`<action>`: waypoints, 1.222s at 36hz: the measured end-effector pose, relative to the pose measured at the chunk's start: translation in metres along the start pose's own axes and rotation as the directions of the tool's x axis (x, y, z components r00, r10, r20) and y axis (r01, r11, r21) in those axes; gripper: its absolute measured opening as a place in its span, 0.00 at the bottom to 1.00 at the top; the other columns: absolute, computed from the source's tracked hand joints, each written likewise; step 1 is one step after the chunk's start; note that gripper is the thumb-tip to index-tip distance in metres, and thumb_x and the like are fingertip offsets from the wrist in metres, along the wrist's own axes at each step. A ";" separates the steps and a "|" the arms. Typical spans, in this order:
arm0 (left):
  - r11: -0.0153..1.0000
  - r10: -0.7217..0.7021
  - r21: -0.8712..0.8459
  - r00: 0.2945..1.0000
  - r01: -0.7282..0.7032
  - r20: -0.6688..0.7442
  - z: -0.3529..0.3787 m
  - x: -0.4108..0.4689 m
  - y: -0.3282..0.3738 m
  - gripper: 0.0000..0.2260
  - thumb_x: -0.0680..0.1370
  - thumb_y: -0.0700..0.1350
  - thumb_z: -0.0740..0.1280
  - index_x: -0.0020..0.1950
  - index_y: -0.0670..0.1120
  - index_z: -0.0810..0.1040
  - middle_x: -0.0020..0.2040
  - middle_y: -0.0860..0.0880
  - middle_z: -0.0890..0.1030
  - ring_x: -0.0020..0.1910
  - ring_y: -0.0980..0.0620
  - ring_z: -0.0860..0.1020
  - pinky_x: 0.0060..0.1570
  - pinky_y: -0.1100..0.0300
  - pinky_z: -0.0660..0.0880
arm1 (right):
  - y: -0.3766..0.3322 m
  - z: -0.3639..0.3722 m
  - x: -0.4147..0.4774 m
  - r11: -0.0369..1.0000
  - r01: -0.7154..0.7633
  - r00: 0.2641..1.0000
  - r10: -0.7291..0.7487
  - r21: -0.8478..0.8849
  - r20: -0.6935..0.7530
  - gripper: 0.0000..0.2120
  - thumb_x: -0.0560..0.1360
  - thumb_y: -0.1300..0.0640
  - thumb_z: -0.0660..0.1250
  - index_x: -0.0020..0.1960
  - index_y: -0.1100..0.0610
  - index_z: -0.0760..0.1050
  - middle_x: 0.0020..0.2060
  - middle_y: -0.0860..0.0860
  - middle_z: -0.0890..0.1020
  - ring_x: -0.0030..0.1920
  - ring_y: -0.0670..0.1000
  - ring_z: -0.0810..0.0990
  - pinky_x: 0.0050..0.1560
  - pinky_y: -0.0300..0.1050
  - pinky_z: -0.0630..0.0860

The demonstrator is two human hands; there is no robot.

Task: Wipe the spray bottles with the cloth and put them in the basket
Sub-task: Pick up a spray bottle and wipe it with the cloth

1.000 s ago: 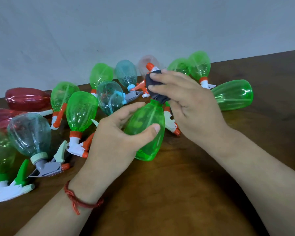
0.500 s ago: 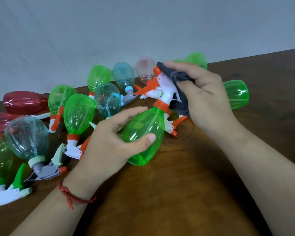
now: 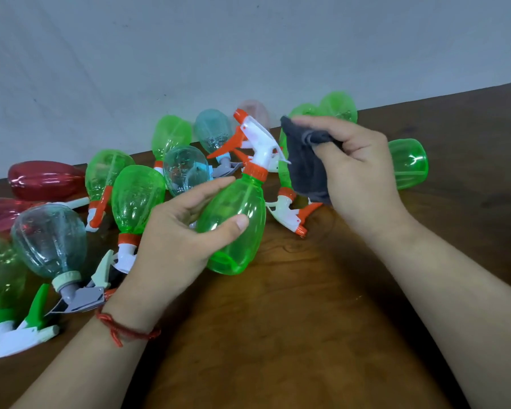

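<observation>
The fingers (image 3: 216, 188) and thumb of the left hand (image 3: 177, 240) were curled round the belly of a green spray bottle (image 3: 247, 202), clamped on it and holding it tilted above the tabletop (image 3: 307, 320), with its white-and-orange trigger head pointing up and away from me. The fingers (image 3: 337, 126) of the right hand (image 3: 363, 178) were pinched on a dark grey cloth (image 3: 306, 172), which hung just beside that trigger head; I could not tell from my screen whether the two touched. A red string bracelet (image 3: 124, 329) sat at the left wrist. Further out, more bottles lay on their sides in a heap on the tabletop, to the left of and behind the held one: another green bottle (image 3: 136, 196), a clear bottle (image 3: 49, 240) nearer me and a red bottle (image 3: 45, 177) by the pale wall (image 3: 189, 54).
</observation>
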State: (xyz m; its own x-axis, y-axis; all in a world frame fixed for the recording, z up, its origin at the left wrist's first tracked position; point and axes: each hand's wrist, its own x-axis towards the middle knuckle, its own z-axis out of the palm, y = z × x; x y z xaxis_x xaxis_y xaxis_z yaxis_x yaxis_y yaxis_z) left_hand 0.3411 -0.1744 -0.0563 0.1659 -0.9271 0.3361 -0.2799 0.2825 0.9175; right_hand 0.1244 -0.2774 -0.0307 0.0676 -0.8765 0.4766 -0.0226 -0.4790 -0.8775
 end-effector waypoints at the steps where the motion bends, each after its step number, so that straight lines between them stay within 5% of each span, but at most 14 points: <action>1: 1.000 -0.002 0.010 1.000 0.001 0.026 0.000 -0.001 0.000 0.24 0.71 0.43 0.82 0.67 0.52 0.84 0.60 0.56 0.88 0.61 0.55 0.86 0.59 0.65 0.80 | -0.002 0.002 -0.001 1.000 0.004 1.000 -0.004 0.028 -0.017 0.18 0.83 0.68 0.62 0.62 0.53 0.86 0.53 0.41 0.88 0.57 0.45 0.86 0.57 0.47 0.83; 4: 0.999 0.015 0.029 0.997 -0.018 0.073 0.003 -0.005 -0.001 0.24 0.71 0.43 0.80 0.68 0.52 0.84 0.59 0.55 0.88 0.60 0.54 0.86 0.58 0.64 0.80 | -0.003 0.007 -0.006 0.990 -0.053 0.995 0.040 0.134 0.092 0.19 0.84 0.69 0.60 0.65 0.53 0.83 0.54 0.42 0.88 0.47 0.47 0.85 0.44 0.43 0.82; 7: 1.000 0.023 -0.001 0.998 -0.023 0.059 0.005 -0.006 0.001 0.23 0.72 0.43 0.79 0.67 0.51 0.84 0.59 0.54 0.88 0.60 0.54 0.86 0.58 0.64 0.81 | -0.001 0.010 -0.008 0.993 -0.030 0.989 0.013 0.117 0.145 0.20 0.83 0.70 0.60 0.66 0.55 0.83 0.57 0.43 0.87 0.54 0.44 0.86 0.54 0.42 0.82; 10: 0.998 0.010 -0.057 1.000 -0.011 -0.014 0.002 -0.004 0.003 0.23 0.72 0.42 0.80 0.66 0.51 0.84 0.59 0.54 0.88 0.60 0.53 0.86 0.57 0.62 0.82 | 0.005 0.009 -0.008 0.999 -0.021 0.992 0.016 0.044 0.123 0.19 0.82 0.70 0.62 0.63 0.54 0.85 0.51 0.40 0.87 0.49 0.38 0.84 0.48 0.32 0.77; 16: 0.998 -0.034 -0.063 0.997 0.030 -0.072 -0.002 -0.001 0.002 0.23 0.71 0.46 0.78 0.67 0.51 0.84 0.60 0.54 0.88 0.61 0.54 0.86 0.60 0.59 0.82 | 0.010 0.007 -0.008 0.987 -0.038 0.991 0.058 -0.156 0.124 0.23 0.80 0.67 0.59 0.60 0.46 0.87 0.49 0.38 0.87 0.48 0.48 0.87 0.47 0.52 0.86; 21: 0.999 -0.031 -0.036 0.991 0.026 -0.128 -0.003 0.004 -0.007 0.23 0.75 0.49 0.80 0.70 0.52 0.81 0.67 0.53 0.85 0.70 0.51 0.81 0.72 0.44 0.77 | 0.012 0.017 -0.011 0.980 -0.197 0.978 0.199 -0.031 0.064 0.24 0.80 0.69 0.60 0.57 0.45 0.87 0.50 0.36 0.87 0.56 0.38 0.83 0.59 0.41 0.79; 24: 0.989 -0.087 -0.135 0.984 0.066 -0.156 0.000 0.002 -0.011 0.27 0.73 0.52 0.79 0.69 0.49 0.78 0.68 0.49 0.83 0.72 0.46 0.79 0.72 0.39 0.75 | 0.015 0.028 -0.016 0.933 -0.340 0.937 0.327 0.114 0.118 0.24 0.79 0.72 0.59 0.56 0.49 0.87 0.53 0.46 0.89 0.59 0.49 0.86 0.67 0.53 0.80; 29: 0.959 -0.137 -0.264 0.982 0.100 -0.128 0.007 0.000 -0.009 0.20 0.73 0.51 0.79 0.61 0.48 0.80 0.62 0.46 0.85 0.63 0.41 0.84 0.62 0.43 0.80 | 0.012 0.038 -0.027 0.659 -0.607 0.794 0.521 0.444 0.313 0.19 0.80 0.73 0.58 0.61 0.64 0.83 0.54 0.64 0.87 0.57 0.67 0.86 0.59 0.62 0.83; 34: 0.962 -0.175 -0.236 0.972 0.136 -0.156 0.006 0.002 -0.002 0.09 0.79 0.51 0.72 0.58 0.55 0.86 0.61 0.50 0.87 0.62 0.48 0.84 0.66 0.43 0.78 | 0.004 0.037 -0.030 0.549 -0.660 0.746 0.555 0.512 0.368 0.16 0.81 0.71 0.58 0.63 0.64 0.81 0.55 0.65 0.86 0.54 0.64 0.87 0.56 0.61 0.84; 38: 0.974 -0.218 -0.102 0.952 0.201 -0.212 -0.002 0.007 -0.003 0.19 0.78 0.65 0.68 0.64 0.59 0.86 0.66 0.55 0.85 0.69 0.53 0.81 0.74 0.43 0.73 | 0.001 0.039 -0.035 0.577 -0.658 0.751 0.547 0.484 0.369 0.16 0.82 0.71 0.58 0.63 0.63 0.81 0.55 0.64 0.87 0.54 0.64 0.87 0.55 0.60 0.84; 44: 0.982 -0.180 0.003 0.948 0.187 -0.261 -0.003 0.006 0.000 0.10 0.89 0.51 0.60 0.63 0.59 0.81 0.60 0.54 0.86 0.61 0.46 0.84 0.66 0.34 0.78 | -0.008 0.038 -0.038 0.669 -0.584 0.811 0.460 0.460 0.361 0.17 0.83 0.70 0.59 0.64 0.60 0.82 0.55 0.60 0.87 0.53 0.59 0.88 0.54 0.56 0.85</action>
State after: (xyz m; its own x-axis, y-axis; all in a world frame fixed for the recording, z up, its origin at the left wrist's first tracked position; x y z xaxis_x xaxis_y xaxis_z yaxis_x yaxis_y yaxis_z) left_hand 0.3452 -0.1788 -0.0534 0.4548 -0.8656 0.2093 -0.2464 0.1035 0.9636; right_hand 0.1601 -0.2390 -0.0439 0.4050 -0.9136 -0.0358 0.4045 0.2142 -0.8891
